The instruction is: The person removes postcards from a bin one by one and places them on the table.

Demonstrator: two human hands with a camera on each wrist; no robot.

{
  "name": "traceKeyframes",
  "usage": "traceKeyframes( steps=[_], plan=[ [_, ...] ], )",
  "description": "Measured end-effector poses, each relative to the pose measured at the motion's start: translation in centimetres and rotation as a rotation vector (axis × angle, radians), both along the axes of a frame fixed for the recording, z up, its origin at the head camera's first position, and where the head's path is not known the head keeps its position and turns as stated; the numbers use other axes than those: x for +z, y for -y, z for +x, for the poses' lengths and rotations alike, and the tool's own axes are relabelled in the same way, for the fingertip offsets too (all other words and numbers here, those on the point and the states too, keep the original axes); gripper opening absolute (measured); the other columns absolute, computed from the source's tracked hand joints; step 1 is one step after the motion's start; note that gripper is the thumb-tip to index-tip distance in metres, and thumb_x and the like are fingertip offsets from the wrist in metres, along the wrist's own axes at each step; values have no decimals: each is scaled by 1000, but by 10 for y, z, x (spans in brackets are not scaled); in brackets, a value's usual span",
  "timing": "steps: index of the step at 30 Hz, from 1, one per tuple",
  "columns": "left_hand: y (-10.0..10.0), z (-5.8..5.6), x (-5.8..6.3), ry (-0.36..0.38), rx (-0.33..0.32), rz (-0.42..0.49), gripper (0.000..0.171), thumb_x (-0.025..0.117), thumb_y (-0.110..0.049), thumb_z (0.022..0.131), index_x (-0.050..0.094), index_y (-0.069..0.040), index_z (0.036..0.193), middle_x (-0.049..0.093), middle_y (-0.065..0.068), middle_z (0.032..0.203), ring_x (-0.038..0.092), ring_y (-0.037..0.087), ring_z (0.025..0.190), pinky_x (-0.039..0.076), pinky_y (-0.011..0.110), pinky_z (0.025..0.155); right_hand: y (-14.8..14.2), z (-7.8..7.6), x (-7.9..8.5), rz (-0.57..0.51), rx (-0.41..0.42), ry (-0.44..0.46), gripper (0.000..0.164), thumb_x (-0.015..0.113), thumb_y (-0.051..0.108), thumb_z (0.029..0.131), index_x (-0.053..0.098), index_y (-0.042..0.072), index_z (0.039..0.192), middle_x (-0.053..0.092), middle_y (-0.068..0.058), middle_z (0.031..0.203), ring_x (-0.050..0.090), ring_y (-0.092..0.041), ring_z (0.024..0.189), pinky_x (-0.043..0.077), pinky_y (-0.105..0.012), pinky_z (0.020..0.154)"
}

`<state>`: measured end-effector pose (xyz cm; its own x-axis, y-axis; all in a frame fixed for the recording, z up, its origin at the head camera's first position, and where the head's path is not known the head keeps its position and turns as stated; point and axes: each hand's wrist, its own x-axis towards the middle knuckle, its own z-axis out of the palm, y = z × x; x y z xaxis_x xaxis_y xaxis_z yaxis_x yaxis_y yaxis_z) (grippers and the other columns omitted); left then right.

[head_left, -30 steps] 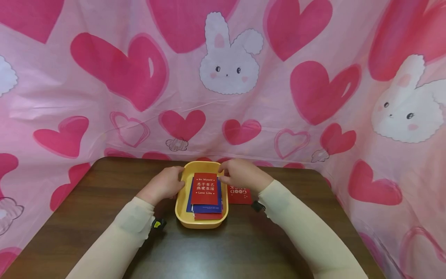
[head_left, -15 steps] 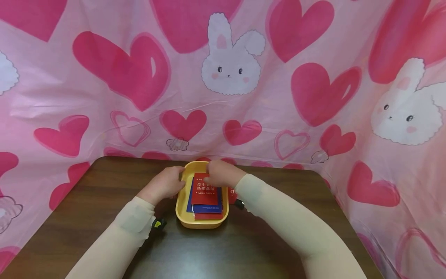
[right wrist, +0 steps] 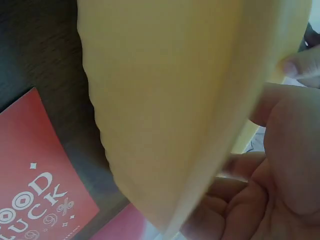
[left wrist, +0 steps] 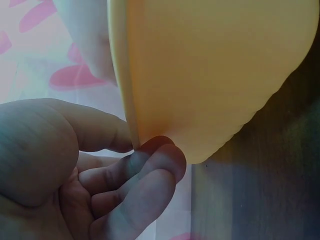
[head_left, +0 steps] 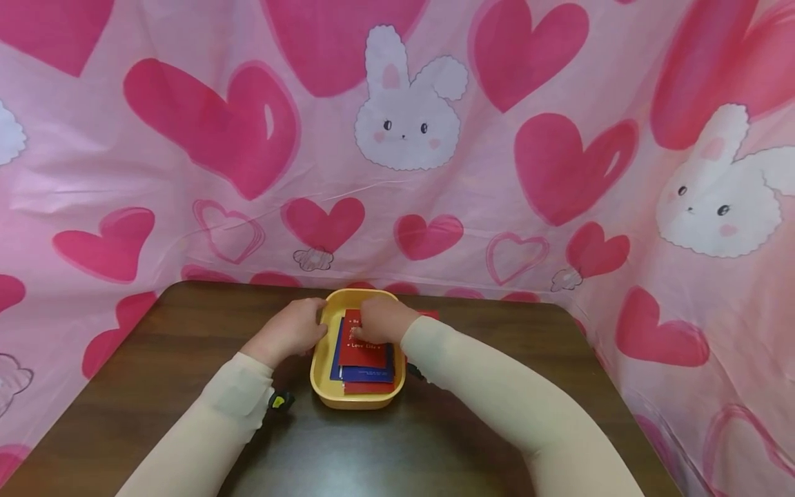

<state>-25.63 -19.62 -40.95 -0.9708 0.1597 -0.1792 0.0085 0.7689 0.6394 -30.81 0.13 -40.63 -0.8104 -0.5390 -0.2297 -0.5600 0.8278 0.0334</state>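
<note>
A yellow plastic tray (head_left: pixel 355 402) holds a stack of small printed cards. On top lies a red card (head_left: pixel 359 357) with white lettering; a blue card (head_left: pixel 373 375) and another red card (head_left: pixel 368 388) stick out beneath it. My left hand (head_left: pixel 290 333) pinches the tray's left rim between thumb and fingers, plain in the left wrist view. Over the right rim reaches my right hand (head_left: pixel 386 322), fingers bent down onto the top red card and covering part of its print. The tray wall hides those fingertips in the right wrist view, so I cannot tell whether they grip the card.
A red "GOOD LUCK" card (right wrist: pixel 42 185) lies on the table just right of the tray, mostly behind the right sleeve in the head view. The dark wooden table (head_left: pixel 348 455) meets a pink heart-and-rabbit curtain (head_left: pixel 248 138) at the back and sides.
My right hand has moved left from the tray's right rim to over the top red card, then slightly downward. The left hand stays at the left rim, and the tray keeps its place.
</note>
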Motion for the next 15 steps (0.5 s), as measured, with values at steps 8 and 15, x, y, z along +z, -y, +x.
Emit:
traceKeyframes(
  steps=[8, 15],
  plan=[
    [1, 0, 0, 8, -2, 7, 63, 72, -17, 99, 50, 1, 156, 70, 16, 98, 68, 26, 58, 62, 36, 55, 7, 3, -6, 103, 71, -47, 47, 72, 61, 93, 80, 15, 102, 74, 3, 84, 66, -15, 73, 61, -33, 88],
    [1, 0, 0, 8, -2, -1, 63, 72, -18, 99, 51, -1, 156, 68, 14, 90, 67, 25, 57, 61, 36, 54, 7, 5, -4, 94, 51, 7, 50, 76, 61, 91, 79, 15, 108, 74, 4, 85, 66, -14, 74, 60, -31, 85]
  ],
)
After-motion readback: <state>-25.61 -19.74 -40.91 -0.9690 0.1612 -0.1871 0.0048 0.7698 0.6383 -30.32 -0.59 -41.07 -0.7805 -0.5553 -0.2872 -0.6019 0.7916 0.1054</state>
